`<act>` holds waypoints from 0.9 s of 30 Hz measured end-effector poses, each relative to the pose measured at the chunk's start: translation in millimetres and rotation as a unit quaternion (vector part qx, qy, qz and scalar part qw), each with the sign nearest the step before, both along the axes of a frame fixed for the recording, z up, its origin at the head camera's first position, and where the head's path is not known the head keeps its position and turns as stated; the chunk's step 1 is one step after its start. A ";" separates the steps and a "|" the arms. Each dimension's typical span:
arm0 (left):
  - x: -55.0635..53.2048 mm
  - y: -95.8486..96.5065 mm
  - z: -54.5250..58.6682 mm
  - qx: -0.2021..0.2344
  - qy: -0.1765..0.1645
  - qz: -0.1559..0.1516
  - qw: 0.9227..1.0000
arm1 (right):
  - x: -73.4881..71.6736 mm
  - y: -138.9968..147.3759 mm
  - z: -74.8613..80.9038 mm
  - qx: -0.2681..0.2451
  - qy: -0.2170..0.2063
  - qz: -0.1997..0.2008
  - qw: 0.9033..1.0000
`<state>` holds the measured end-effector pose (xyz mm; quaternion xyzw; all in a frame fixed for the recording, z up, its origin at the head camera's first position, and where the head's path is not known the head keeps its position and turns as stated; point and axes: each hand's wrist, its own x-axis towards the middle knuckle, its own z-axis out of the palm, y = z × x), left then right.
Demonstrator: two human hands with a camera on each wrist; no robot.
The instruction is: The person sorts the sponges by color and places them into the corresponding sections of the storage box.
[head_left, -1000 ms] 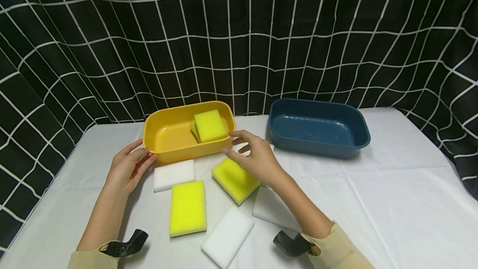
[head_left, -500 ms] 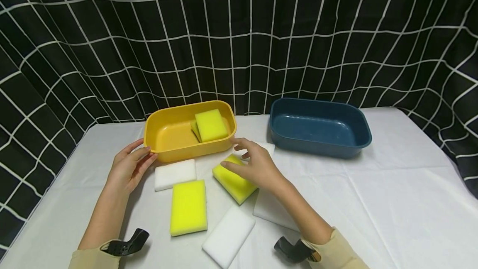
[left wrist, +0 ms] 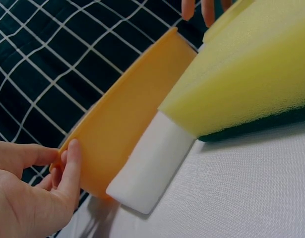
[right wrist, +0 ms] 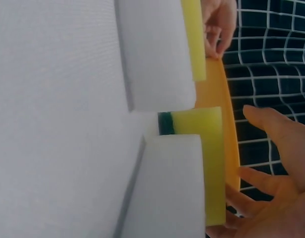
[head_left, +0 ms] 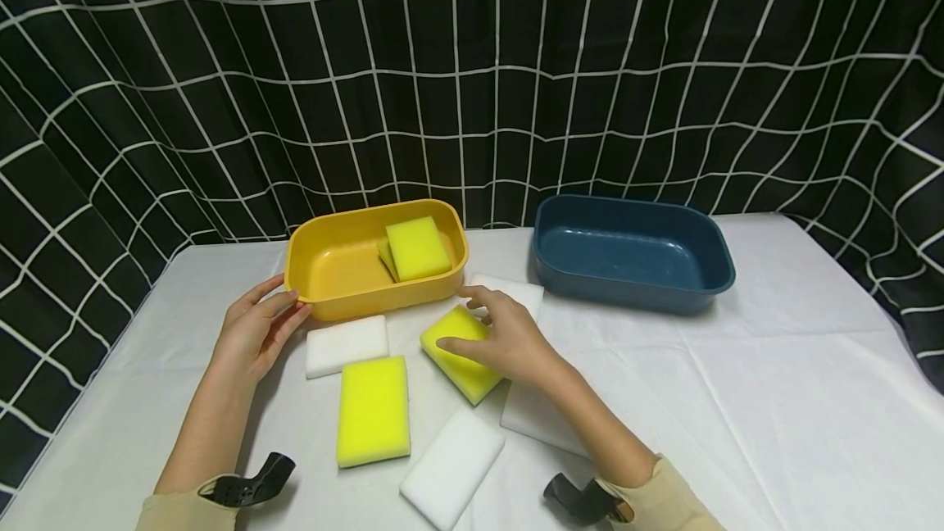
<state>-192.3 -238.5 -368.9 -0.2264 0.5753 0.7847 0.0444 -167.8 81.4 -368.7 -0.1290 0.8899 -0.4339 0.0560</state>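
Right hand [head_left: 512, 338]: thumb and fingers spread wide, gripping nothing. It is poised at a yellow scouring sponge [head_left: 465, 371] lying flat on the white tablecloth [head_left: 782, 400], its dark green layer [right wrist: 165, 124] underneath. The sponge is in front of the yellow tub [head_left: 369, 301], towards its right end. Contact between fingertips and sponge cannot be confirmed from either view.

Governing relation: the sponge's long axis runs diagonally, from far left to near right. The thumb lies over its left side and the fingertips reach past its far corner, so the gap between them spans the short width, near the far end. The right hand is clearly the nearer one.

Left hand [head_left: 254, 334]: thumb and fingers pinch the rim of the yellow tub at its near left corner, well apart from the sponge.

Surroundings: two yellow sponges [head_left: 419, 248] lean together inside the tub, at its right end. A white sponge [head_left: 348, 347] and another yellow sponge [head_left: 373, 412] lie to the left; a second white sponge [head_left: 451, 469] lies nearer the person. The blue tub [head_left: 627, 293] stands off to the right
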 end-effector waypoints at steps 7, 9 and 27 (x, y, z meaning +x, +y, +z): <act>0.4 0.6 0.6 0.002 -0.004 0.000 1.000 | 1.3 -0.3 -3.1 0.018 -0.002 0.011 1.000; 0.3 0.6 0.7 0.003 -0.004 0.000 1.000 | 1.6 -0.5 -4.0 0.027 -0.005 0.013 1.000; -1.8 0.5 0.1 0.010 -0.003 -0.002 1.000 | 5.0 -1.1 -1.2 0.101 -0.026 0.028 0.994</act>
